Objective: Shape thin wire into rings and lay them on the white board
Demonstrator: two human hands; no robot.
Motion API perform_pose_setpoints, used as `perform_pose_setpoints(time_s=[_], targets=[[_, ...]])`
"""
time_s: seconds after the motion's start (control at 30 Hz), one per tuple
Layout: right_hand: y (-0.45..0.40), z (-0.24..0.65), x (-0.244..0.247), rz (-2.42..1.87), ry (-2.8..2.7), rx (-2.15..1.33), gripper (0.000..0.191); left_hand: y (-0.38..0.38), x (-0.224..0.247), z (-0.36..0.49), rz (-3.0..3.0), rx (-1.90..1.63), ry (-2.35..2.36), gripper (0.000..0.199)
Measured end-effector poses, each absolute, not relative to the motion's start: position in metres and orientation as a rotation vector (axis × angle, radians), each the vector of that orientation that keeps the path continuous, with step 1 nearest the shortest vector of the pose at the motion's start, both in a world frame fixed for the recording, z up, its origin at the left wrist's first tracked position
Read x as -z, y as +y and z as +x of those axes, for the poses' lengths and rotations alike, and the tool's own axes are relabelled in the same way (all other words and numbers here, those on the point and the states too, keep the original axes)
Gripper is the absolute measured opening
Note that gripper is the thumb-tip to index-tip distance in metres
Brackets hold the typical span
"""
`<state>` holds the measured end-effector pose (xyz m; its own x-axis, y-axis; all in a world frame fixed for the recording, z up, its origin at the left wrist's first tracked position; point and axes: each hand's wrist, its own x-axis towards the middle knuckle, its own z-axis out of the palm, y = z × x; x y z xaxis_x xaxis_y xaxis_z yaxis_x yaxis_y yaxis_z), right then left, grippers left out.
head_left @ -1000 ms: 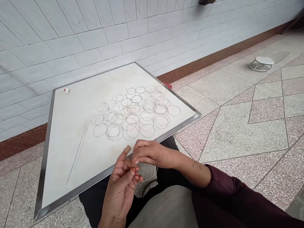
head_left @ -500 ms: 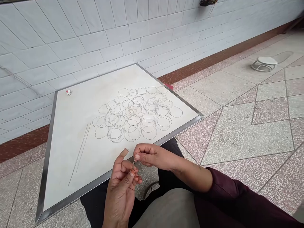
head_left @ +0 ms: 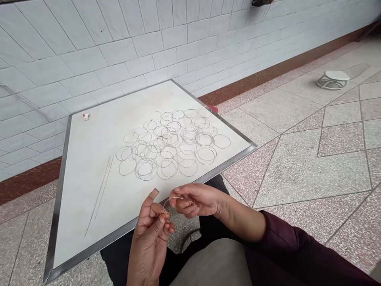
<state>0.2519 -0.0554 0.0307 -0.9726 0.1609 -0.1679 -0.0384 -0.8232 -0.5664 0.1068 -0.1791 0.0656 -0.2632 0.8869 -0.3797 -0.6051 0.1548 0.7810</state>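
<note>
Wire ring [head_left: 178,198] held above the lap [head_left: 210,228], just past the near edge of a metal-framed white board [head_left: 89,198]. Right hand [head_left: 198,200] pinches the ring in its fingers; left hand [head_left: 149,234], close beside but apart from it, meets the ring's other side, its grip unclear. On the board: overlapping wire rings [head_left: 175,147] in a loose cluster, two straight wires [head_left: 99,196] to their left, and a small white-and-red object [head_left: 86,116] near the left corner.
</note>
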Motion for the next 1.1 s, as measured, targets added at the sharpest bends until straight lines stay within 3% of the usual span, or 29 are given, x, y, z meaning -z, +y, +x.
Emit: perform_pose_setpoints(time_s=[0.3, 0.57, 0.8, 1.1], targets=[[-0.054, 0.254, -0.025, -0.361, -0.639, -2.892, 0.023, -0.178, -0.06, 0.104, 0.366, -1.399, 1.097, 0.059], [-0.052, 0.253, -0.018, -0.353, -0.756, -2.773, 0.039, -0.174, -0.064, 0.101, 0.261, -1.56, 1.116, 0.061], [-0.053, 0.257, -0.021, -0.343, -0.752, -2.734, 0.026, -0.173, -0.064, 0.103, 0.251, -1.572, 1.143, 0.061], [-0.062, 0.248, -0.023, -0.347, -0.545, -2.68, 0.024, -0.172, -0.058, 0.097, 0.216, -1.591, 1.122, 0.066]])
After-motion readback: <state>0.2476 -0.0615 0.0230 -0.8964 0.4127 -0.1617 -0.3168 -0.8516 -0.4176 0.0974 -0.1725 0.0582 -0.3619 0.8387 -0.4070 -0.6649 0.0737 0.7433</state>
